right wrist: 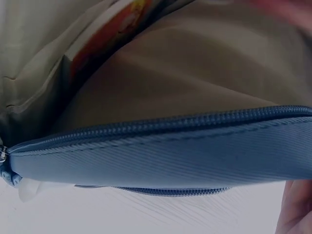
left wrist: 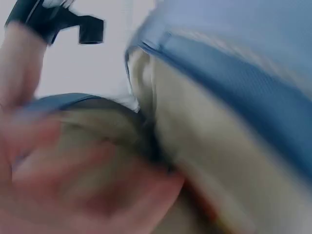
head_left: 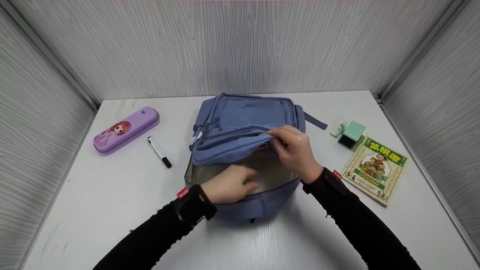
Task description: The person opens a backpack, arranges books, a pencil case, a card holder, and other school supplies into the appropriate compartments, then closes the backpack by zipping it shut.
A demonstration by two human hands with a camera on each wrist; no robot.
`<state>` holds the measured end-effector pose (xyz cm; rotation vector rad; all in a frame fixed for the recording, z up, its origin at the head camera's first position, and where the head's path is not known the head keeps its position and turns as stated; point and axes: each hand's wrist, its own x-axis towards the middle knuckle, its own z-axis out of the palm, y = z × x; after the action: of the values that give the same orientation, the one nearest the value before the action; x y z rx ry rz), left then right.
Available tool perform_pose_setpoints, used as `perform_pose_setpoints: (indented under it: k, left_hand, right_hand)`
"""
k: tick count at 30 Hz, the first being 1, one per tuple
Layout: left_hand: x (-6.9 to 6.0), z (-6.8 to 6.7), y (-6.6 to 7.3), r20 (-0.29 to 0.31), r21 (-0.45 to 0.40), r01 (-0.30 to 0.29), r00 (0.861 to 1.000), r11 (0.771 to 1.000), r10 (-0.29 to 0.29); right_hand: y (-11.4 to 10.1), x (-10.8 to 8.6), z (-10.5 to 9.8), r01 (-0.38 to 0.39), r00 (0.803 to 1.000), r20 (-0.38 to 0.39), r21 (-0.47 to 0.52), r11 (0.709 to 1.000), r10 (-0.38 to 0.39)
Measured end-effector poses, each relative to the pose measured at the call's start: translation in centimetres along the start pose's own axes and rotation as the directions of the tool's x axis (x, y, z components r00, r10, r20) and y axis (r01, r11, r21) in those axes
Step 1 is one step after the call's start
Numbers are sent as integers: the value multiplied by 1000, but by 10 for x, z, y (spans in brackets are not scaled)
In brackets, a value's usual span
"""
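A blue backpack [head_left: 253, 108] lies on the table, its main compartment unzipped and its beige lining [head_left: 270, 168] showing. My right hand [head_left: 294, 152] pinches the edge of the raised flap [head_left: 232, 148] on the right side. Over the opening, my left hand [head_left: 230, 184] has its fingers loosely bent and holds nothing visible; the left wrist view blurs that hand [left wrist: 97, 190] against the lining. Deep inside the bag, the right wrist view shows part of a flat red-orange item [right wrist: 107, 36]; most of it is hidden, so its kind is unclear.
To the left lie a purple pencil case [head_left: 127, 129] with a cartoon girl and a white marker [head_left: 158, 150] with a black cap. On the right are a mint-green pencil sharpener [head_left: 352, 134] and a yellow-green book [head_left: 376, 170]. Grey wood-grain panels [head_left: 150, 48] enclose the table.
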<state>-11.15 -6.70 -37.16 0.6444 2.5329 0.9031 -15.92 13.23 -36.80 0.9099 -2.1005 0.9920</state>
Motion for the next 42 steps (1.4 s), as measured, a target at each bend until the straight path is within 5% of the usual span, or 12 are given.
perform_pose_setpoints:
  k: [3,6,9,11,15,18,27,31,33,35,37,42]
  left_hand:
    - [-41,-14,18,-78,155,-262,958,953,276]
    - [-59,-15,2,-336,343,-352,820,871,464]
    - [-63,-12,-22,-516,456,-264,700,850,494]
    - [-62,-8,-40,-540,487,-169,712,857,448]
    - [-57,5,-69,-472,505,-38,824,862,313]
    - [-55,16,-84,-432,498,-22,861,867,270]
    - [-54,35,-103,-445,473,-51,848,880,288]
    - [-53,35,-105,-449,472,-48,846,880,288]
    - [-52,35,-105,-448,468,-42,849,883,278]
    - [-53,35,-104,-449,460,-35,853,887,266]
    - [-53,35,-103,-451,446,-26,857,895,250]
    - [-52,36,-103,-449,425,-8,867,905,218]
  right_hand:
    - [0,-11,1,43,999,22,-30,999,-42]
    - [0,-23,1,97,994,48,-57,994,-95]
    - [0,-35,3,140,988,79,-64,988,-135]
    - [-1,-44,3,158,983,103,-69,985,-150]
    - [-2,-65,4,182,973,161,-91,979,-166]
    - [-3,-82,5,193,963,214,-109,975,-167]
    - [4,-112,-5,131,960,258,-75,989,-107]
    - [22,-115,-28,-40,994,97,-121,992,52]
    - [38,-116,-44,-209,977,-3,-162,964,211]
    - [57,-118,-65,-426,904,-83,-202,882,418]
    - [79,-121,-90,-651,757,-114,-210,729,644]
    - [124,-137,-146,-947,185,-23,-272,172,982]
